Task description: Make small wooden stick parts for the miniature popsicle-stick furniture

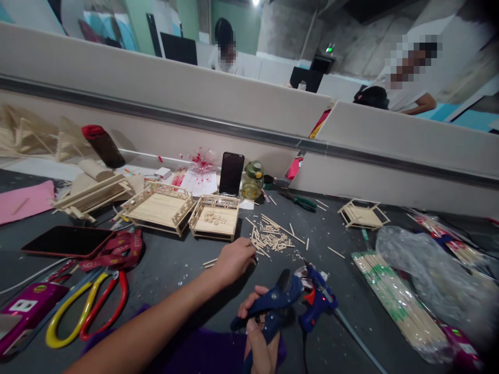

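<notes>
My left hand (236,255) reaches across the dark table to the near edge of a pile of short wooden stick pieces (272,239). Its fingers are curled and pressed together, and what they hold, if anything, is hidden. Below it, my right hand (260,332) is wrapped round the handles of a blue hand cutter (278,298), whose blade end points up and away from me. Just right of the cutter lies a blue glue gun (317,301). A small stick-built tray (215,218) holding small wooden bits stands behind my left hand.
More stick-built models (159,208) line the left; another frame (363,214) sits at right. Scissors (88,306) and a phone (68,241) lie left. Pliers (298,200), a jar (252,182) and an upright phone (231,174) stand near the partition. Packaged sticks (401,304) lie right.
</notes>
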